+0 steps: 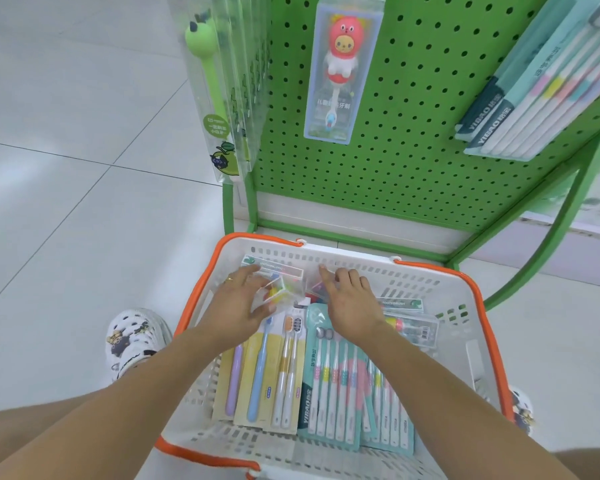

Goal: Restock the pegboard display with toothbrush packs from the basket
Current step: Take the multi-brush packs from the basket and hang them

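A white basket (465,327) with orange handles sits on the floor below the green pegboard (413,133). It holds several toothbrush packs: yellow card packs (274,375) at left, teal multi-brush packs (336,389) in the middle. My left hand (238,303) grips a clear boxed toothbrush pack (281,289) near the basket's far wall. My right hand (352,306) lies over another clear pack (317,289) beside it, fingers spread and touching it. A further clear box (413,329) lies to the right.
On the pegboard hang a green character toothbrush pack (219,98) at left, a pink character pack (340,74) in the middle and teal multi-packs (541,88) at right. My shoes (132,341) stand on the tiled floor beside the basket. A green frame leg (548,254) curves down at right.
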